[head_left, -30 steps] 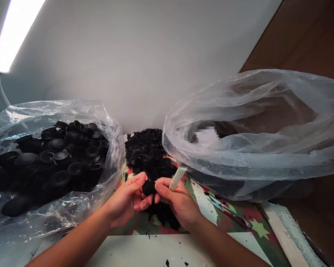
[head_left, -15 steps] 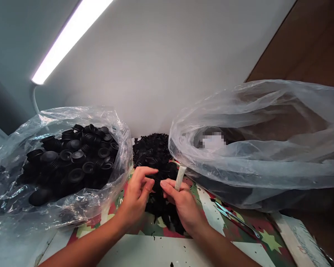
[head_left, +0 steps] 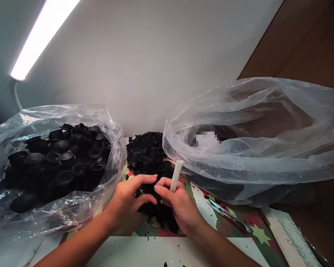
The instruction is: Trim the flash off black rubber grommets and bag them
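Note:
My left hand (head_left: 128,194) hovers over the dark heap, its thumb and index finger apart in a curve. Only black shows in the gap, and its other fingers are hidden. Close beside it, my right hand (head_left: 180,202) is closed round a pale, flat stick-like handle (head_left: 177,174), which points up out of the fist. The lower end of this handle is hidden in the fingers. Behind and beneath both hands lies a heap of black rubber pieces and scraps (head_left: 147,152).
On the left, a clear plastic bag (head_left: 118,137) holds many black ribbed rubber parts (head_left: 64,178). Another clear bag (head_left: 239,167) stands open at right. Scissors (head_left: 229,215) lie beside a cardboard piece (head_left: 292,233). A lit lamp (head_left: 44,37) hangs upper left.
My left thumb and index finger have spread wider apart. The right hand still grips the pale handle, now a little more upright. The whole view has shifted slightly.

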`<act>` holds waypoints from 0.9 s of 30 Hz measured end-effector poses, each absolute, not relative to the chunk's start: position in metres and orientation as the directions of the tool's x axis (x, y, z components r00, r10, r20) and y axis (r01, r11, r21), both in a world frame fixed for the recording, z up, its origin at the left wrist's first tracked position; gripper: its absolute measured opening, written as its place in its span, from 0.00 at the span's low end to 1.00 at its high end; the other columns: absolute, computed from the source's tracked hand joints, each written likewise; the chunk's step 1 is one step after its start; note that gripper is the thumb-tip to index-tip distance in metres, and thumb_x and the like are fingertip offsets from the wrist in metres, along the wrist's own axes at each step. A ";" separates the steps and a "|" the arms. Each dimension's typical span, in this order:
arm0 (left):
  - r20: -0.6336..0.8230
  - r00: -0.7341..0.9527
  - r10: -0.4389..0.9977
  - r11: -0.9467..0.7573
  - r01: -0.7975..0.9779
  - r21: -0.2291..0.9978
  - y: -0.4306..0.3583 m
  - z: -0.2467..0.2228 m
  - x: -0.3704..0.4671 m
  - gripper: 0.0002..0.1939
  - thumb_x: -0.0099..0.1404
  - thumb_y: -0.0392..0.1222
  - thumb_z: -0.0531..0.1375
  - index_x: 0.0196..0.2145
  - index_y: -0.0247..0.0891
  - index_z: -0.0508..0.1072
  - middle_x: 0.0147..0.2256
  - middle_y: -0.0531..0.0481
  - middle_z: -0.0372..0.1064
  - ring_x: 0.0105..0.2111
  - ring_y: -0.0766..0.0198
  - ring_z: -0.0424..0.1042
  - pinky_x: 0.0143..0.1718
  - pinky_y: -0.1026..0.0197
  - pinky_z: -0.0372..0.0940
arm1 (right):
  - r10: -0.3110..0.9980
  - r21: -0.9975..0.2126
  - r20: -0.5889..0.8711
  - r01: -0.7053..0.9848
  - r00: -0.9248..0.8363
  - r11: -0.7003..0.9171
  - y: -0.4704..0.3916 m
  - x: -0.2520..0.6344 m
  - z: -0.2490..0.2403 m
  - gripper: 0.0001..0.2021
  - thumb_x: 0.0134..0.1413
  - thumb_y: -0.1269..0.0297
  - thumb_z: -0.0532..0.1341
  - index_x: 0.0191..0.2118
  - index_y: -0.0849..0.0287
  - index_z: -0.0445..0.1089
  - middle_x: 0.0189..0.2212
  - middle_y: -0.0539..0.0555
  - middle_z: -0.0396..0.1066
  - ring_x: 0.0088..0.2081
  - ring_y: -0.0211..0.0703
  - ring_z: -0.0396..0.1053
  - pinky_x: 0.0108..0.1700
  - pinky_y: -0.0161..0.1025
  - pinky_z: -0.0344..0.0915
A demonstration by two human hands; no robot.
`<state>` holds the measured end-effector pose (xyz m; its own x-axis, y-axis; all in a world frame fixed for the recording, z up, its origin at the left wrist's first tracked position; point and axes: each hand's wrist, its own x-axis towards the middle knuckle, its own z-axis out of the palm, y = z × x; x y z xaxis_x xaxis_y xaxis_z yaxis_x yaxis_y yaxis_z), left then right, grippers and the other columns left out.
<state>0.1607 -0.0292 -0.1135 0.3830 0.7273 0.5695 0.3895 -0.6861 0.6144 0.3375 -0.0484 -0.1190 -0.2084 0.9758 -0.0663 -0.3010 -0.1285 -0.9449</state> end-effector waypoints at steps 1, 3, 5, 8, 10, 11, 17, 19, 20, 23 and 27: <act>0.567 0.390 0.725 -0.687 0.359 0.631 -0.027 -0.112 0.160 0.15 0.61 0.41 0.71 0.46 0.41 0.77 0.45 0.46 0.82 0.41 0.57 0.83 0.44 0.60 0.77 | 0.976 -0.944 -0.065 -0.305 -0.206 -0.128 -0.048 0.339 -0.117 0.19 0.47 0.50 0.70 0.22 0.58 0.67 0.18 0.42 0.51 0.23 0.33 0.43 0.26 0.35 0.43; 0.574 0.397 0.716 -0.693 0.305 0.653 -0.024 -0.107 0.159 0.13 0.61 0.43 0.70 0.44 0.40 0.78 0.46 0.43 0.82 0.42 0.57 0.82 0.43 0.60 0.76 | 0.976 -0.935 -0.065 -0.329 -0.208 -0.132 -0.048 0.342 -0.113 0.20 0.46 0.49 0.71 0.21 0.59 0.66 0.18 0.42 0.48 0.23 0.32 0.41 0.25 0.36 0.41; 0.594 0.394 0.702 -0.707 0.279 0.650 -0.023 -0.102 0.158 0.12 0.61 0.45 0.70 0.41 0.38 0.79 0.43 0.42 0.82 0.40 0.57 0.81 0.39 0.61 0.76 | 0.973 -0.919 -0.069 -0.365 -0.220 -0.148 -0.049 0.343 -0.110 0.22 0.45 0.49 0.71 0.20 0.59 0.64 0.19 0.42 0.46 0.23 0.32 0.40 0.25 0.36 0.39; 0.619 0.383 0.686 -0.724 0.274 0.632 -0.024 -0.097 0.157 0.09 0.61 0.43 0.71 0.38 0.38 0.79 0.37 0.44 0.81 0.36 0.59 0.80 0.35 0.63 0.75 | 0.970 -0.912 -0.068 -0.378 -0.233 -0.155 -0.050 0.345 -0.109 0.22 0.45 0.48 0.71 0.20 0.59 0.64 0.20 0.42 0.47 0.23 0.32 0.41 0.25 0.36 0.40; 0.605 0.370 0.705 -0.706 0.285 0.648 -0.026 -0.097 0.157 0.07 0.62 0.40 0.70 0.37 0.37 0.79 0.34 0.46 0.81 0.34 0.60 0.80 0.35 0.63 0.74 | 0.970 -0.947 -0.041 -0.299 -0.240 -0.114 -0.050 0.346 -0.110 0.20 0.48 0.49 0.69 0.22 0.59 0.66 0.20 0.43 0.51 0.23 0.33 0.46 0.26 0.35 0.44; 0.585 0.361 0.726 -0.684 0.297 0.666 -0.027 -0.097 0.158 0.05 0.62 0.39 0.70 0.36 0.37 0.79 0.33 0.46 0.81 0.33 0.61 0.79 0.34 0.63 0.73 | 0.971 -0.971 -0.014 -0.227 -0.240 -0.070 -0.050 0.347 -0.111 0.19 0.50 0.49 0.68 0.23 0.59 0.68 0.20 0.44 0.54 0.24 0.34 0.49 0.26 0.35 0.47; 0.363 0.349 0.864 -0.476 0.328 0.816 -0.033 -0.099 0.163 0.02 0.61 0.35 0.68 0.34 0.37 0.80 0.30 0.50 0.79 0.29 0.64 0.75 0.31 0.65 0.68 | 0.906 -0.876 0.414 0.233 -0.090 0.423 -0.051 0.352 -0.116 0.19 0.67 0.55 0.56 0.25 0.57 0.69 0.23 0.48 0.62 0.26 0.38 0.60 0.29 0.37 0.55; 0.294 0.336 0.895 -0.402 0.321 0.858 -0.034 -0.098 0.163 0.02 0.61 0.36 0.67 0.33 0.37 0.80 0.29 0.51 0.78 0.27 0.65 0.73 0.30 0.64 0.67 | 0.852 -0.829 0.521 0.262 0.043 0.494 -0.050 0.356 -0.117 0.22 0.71 0.55 0.50 0.26 0.56 0.67 0.26 0.50 0.66 0.29 0.40 0.64 0.31 0.38 0.59; 0.259 0.326 0.909 -0.362 0.313 0.878 -0.034 -0.098 0.162 0.02 0.61 0.37 0.67 0.33 0.37 0.80 0.29 0.51 0.77 0.26 0.66 0.71 0.29 0.65 0.66 | 0.822 -0.816 0.557 0.261 0.117 0.516 -0.049 0.359 -0.117 0.22 0.72 0.55 0.48 0.27 0.56 0.68 0.30 0.52 0.68 0.32 0.42 0.67 0.34 0.39 0.62; 0.163 0.309 0.937 -0.255 0.285 0.924 -0.033 -0.099 0.161 0.05 0.60 0.41 0.67 0.32 0.36 0.79 0.27 0.51 0.75 0.23 0.68 0.67 0.25 0.65 0.64 | 0.770 -0.782 0.616 0.243 0.166 0.574 -0.049 0.366 -0.115 0.26 0.73 0.51 0.44 0.32 0.56 0.73 0.34 0.55 0.71 0.38 0.45 0.71 0.38 0.40 0.67; 0.079 0.310 0.947 -0.167 0.267 0.949 -0.030 -0.101 0.160 0.08 0.58 0.43 0.68 0.31 0.35 0.78 0.24 0.52 0.71 0.22 0.68 0.65 0.22 0.66 0.62 | 0.847 -0.816 0.528 0.240 -0.060 0.526 -0.055 0.365 -0.116 0.16 0.71 0.54 0.52 0.40 0.54 0.75 0.27 0.49 0.74 0.25 0.38 0.73 0.27 0.34 0.68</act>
